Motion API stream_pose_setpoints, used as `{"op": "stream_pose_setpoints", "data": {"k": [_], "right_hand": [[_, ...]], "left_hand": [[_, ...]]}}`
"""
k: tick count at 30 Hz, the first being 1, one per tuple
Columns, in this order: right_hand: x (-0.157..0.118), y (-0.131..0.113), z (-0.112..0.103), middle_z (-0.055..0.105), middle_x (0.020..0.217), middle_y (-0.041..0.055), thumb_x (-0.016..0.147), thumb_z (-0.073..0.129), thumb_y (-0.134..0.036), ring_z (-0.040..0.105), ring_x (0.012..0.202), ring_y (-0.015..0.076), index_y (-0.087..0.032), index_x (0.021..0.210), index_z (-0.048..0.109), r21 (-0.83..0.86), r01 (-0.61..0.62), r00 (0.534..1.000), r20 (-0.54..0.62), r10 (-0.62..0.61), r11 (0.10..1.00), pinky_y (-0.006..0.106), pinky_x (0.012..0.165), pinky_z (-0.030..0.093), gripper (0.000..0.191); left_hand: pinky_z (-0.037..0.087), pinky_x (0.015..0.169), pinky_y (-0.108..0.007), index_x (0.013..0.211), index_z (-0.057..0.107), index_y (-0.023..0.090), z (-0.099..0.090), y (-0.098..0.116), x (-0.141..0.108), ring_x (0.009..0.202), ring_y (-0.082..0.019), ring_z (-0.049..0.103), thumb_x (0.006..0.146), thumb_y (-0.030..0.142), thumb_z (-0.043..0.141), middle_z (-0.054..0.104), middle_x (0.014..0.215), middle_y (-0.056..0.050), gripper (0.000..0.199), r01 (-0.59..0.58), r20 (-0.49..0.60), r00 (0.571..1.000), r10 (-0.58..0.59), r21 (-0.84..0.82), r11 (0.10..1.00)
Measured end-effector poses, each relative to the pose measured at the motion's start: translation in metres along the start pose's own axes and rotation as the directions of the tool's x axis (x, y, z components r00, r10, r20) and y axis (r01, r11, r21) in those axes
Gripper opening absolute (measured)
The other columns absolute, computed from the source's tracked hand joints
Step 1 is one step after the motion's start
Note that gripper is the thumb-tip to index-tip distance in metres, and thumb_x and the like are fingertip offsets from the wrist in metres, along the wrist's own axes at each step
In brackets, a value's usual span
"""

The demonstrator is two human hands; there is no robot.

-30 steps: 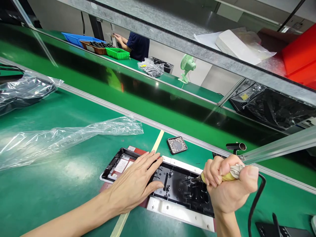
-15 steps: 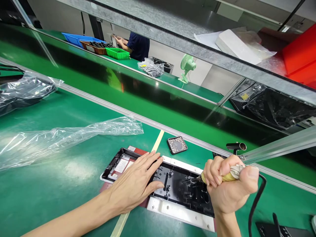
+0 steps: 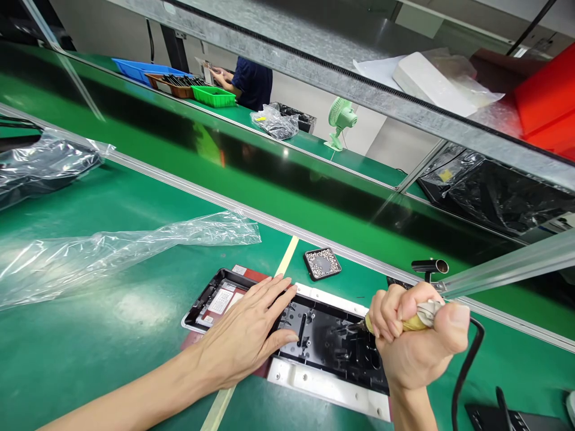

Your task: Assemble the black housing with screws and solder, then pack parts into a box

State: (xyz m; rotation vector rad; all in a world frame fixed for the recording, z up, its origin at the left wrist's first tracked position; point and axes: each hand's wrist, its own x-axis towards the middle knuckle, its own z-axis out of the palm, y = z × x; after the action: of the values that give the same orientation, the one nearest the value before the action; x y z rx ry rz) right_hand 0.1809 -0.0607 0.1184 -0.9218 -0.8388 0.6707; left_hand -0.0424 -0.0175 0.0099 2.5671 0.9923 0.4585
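My left hand [image 3: 245,332] lies flat, fingers stretched, across a black plastic housing [image 3: 321,335]. The housing sits between white fixture rails [image 3: 327,383], its framed left end showing a white label. Wrapped round the yellow handle of a soldering iron [image 3: 415,318] is my right hand [image 3: 415,344], over the housing's right part. The iron's metal end points left into the housing; whether its tip touches a post is too small to tell. A small black tray [image 3: 322,264] of tiny metal parts lies behind the housing.
Clear plastic film [image 3: 135,251] stretches over the bench at left. A metal tube holder [image 3: 430,266] stands behind my right hand, and a black cable [image 3: 462,371] loops beside it. A metal shelf [image 3: 314,66] crosses above. Beyond, a person [image 3: 254,84] works near coloured bins.
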Motion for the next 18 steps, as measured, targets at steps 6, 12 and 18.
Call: {"op": "stream_pose_setpoints", "data": {"k": [6,12,18], "right_hand": [[0.0002,0.0,0.0,0.035,0.037,-0.0052,0.088,0.056,-0.057,0.027,0.03,0.0089,-0.021,0.052,0.049,0.012,-0.005,1.0,-0.003,0.005,1.0,0.02,0.029,0.024,0.052],[0.0008,0.001,-0.003,0.035,0.037,-0.0052,0.09,0.053,-0.058,0.027,0.031,0.0088,-0.021,0.053,0.049,0.012,-0.006,1.0,0.02,0.006,1.0,0.02,0.029,0.026,0.053],[0.0005,0.0016,-0.0036,0.034,0.038,-0.0058,0.089,0.053,-0.059,0.027,0.031,0.0092,-0.021,0.054,0.049,0.005,-0.012,1.0,-0.002,0.012,1.0,0.02,0.028,0.027,0.052]], "left_hand": [[0.039,0.125,-0.056,0.161,0.035,0.021,-0.0012,0.0003,0.0,0.155,-0.032,0.035,0.104,0.062,0.04,0.036,0.167,-0.01,0.07,0.007,0.033,0.999,-0.007,-0.004,1.0],[0.04,0.125,-0.054,0.16,0.038,0.023,0.0024,-0.0014,-0.0008,0.154,-0.031,0.037,0.104,0.059,0.046,0.039,0.166,-0.009,0.067,-0.008,-0.022,1.0,0.008,-0.016,1.0],[0.039,0.125,-0.053,0.16,0.036,0.023,0.0041,-0.0027,-0.002,0.155,-0.03,0.035,0.104,0.059,0.045,0.039,0.166,-0.009,0.068,-0.019,-0.029,0.999,0.019,0.0,1.0]]}}
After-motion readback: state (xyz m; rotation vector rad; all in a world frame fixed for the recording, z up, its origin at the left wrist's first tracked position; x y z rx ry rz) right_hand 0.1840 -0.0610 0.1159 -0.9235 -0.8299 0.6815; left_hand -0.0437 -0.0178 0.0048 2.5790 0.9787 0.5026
